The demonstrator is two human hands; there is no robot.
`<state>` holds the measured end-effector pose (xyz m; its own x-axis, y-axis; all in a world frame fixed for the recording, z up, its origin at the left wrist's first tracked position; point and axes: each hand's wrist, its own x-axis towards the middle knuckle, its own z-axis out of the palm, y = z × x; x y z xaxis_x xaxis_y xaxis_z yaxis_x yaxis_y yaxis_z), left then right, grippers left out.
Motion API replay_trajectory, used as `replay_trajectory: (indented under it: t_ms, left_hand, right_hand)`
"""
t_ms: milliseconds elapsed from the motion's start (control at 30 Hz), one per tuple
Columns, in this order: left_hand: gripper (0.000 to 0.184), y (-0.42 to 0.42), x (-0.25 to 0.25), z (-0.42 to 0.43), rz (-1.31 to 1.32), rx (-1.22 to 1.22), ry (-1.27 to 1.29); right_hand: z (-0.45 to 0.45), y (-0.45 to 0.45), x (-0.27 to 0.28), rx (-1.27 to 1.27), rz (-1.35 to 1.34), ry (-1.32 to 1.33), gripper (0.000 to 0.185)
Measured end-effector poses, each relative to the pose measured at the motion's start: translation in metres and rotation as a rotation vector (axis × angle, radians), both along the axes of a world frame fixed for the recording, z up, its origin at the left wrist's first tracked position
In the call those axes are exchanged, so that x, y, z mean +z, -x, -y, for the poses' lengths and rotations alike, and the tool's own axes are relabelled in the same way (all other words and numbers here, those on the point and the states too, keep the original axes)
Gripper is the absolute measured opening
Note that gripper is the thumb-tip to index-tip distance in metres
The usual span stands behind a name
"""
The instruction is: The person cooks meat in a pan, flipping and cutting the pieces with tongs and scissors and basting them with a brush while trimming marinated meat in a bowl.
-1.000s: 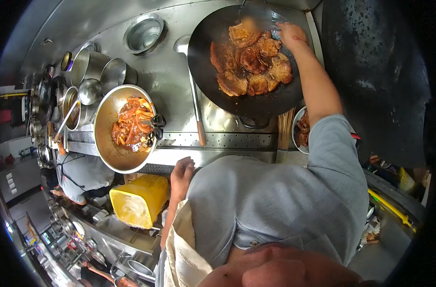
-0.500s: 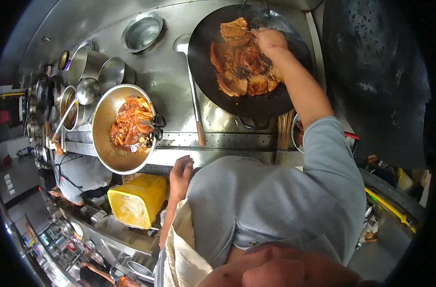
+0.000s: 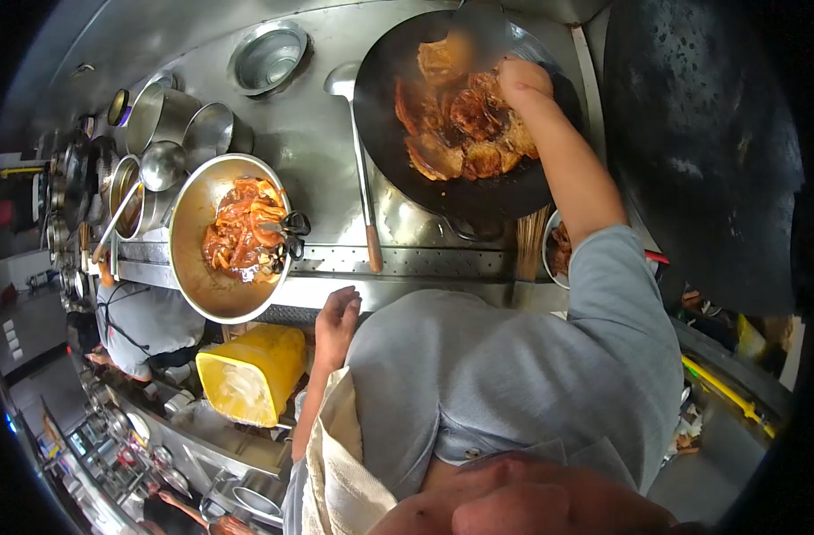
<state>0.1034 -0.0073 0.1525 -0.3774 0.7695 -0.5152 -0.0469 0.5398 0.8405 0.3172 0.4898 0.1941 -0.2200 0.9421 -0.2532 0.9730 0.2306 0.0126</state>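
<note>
A dark wok (image 3: 384, 134) holds several browned slabs of meat (image 3: 474, 111). Over the meat on its right side, my right hand (image 3: 524, 82) is closed around a thin metal utensil, mostly hidden by a grey blur at the wok's far edge. By my body at the counter's front edge, my left hand (image 3: 337, 316) hangs loosely curled, its fingers slightly apart and nothing in them. Nearest to it on the left is a large metal bowl (image 3: 188, 241) of raw marinated meat (image 3: 243, 227), with black-handled scissors (image 3: 291, 234) resting in it.
A long-handled ladle (image 3: 362, 169) lies left of the wok, near a small steel bowl (image 3: 268, 58). Steel pots (image 3: 161, 116) and another ladle (image 3: 163, 167) crowd the left. A bamboo brush (image 3: 532, 241) sits at front right. A yellow bin (image 3: 282, 357) is below; a co-worker (image 3: 148, 325) bends behind.
My right hand has shifted slightly right and down over the wok. A grey blur now covers the wok's far edge. My left hand has barely moved.
</note>
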Motion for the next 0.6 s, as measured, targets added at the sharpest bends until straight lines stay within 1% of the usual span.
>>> replay_trajectory:
  t_ms: [67, 133, 167, 233, 300, 367, 400, 433, 500, 533, 600]
  left_hand:
    - [0.030, 0.001, 0.006, -0.002, -0.029, 0.038, 0.021]
    - [0.030, 0.002, 0.004, 0.001, -0.027, 0.048, 0.017]
    - [0.030, 0.001, 0.003, 0.004, -0.025, 0.052, 0.013]
    - [0.030, 0.001, -0.008, 0.012, -0.012, 0.047, 0.008]
    - [0.030, 0.001, -0.012, 0.015, -0.001, 0.043, -0.004]
    - [0.030, -0.001, -0.012, 0.015, -0.026, 0.031, -0.010]
    - [0.030, -0.002, -0.011, 0.014, -0.024, 0.029, -0.015]
    - [0.030, -0.003, -0.009, 0.014, -0.033, 0.033, -0.029]
    - [0.030, -0.005, -0.007, 0.013, -0.039, 0.034, -0.043]
    - [0.030, -0.006, -0.007, 0.013, -0.051, 0.001, -0.034]
    - [0.030, -0.009, -0.005, 0.013, -0.064, -0.022, -0.022]
  right_hand:
    - [-0.002, -0.004, -0.003, -0.022, 0.029, 0.006, 0.047]
    - [0.012, -0.010, 0.009, 0.025, -0.014, -0.109, 0.048]
    - [0.016, -0.013, 0.012, 0.027, -0.013, -0.105, 0.048]
    - [0.021, -0.021, 0.015, -0.017, -0.061, -0.109, 0.050]
    - [0.021, -0.041, 0.010, -0.010, -0.029, -0.145, 0.052]
    - [0.033, -0.061, 0.013, -0.066, -0.200, -0.251, 0.055]
    - [0.051, -0.064, 0.035, -0.101, -0.278, -0.216, 0.056]
    - [0.064, -0.073, 0.042, -0.102, -0.276, -0.220, 0.056]
    - [0.088, -0.091, 0.050, -0.164, -0.341, -0.132, 0.056]
    - [0.103, -0.097, 0.050, -0.164, -0.339, -0.133, 0.056]
    - [0.133, -0.107, 0.042, -0.250, -0.455, -0.162, 0.056]
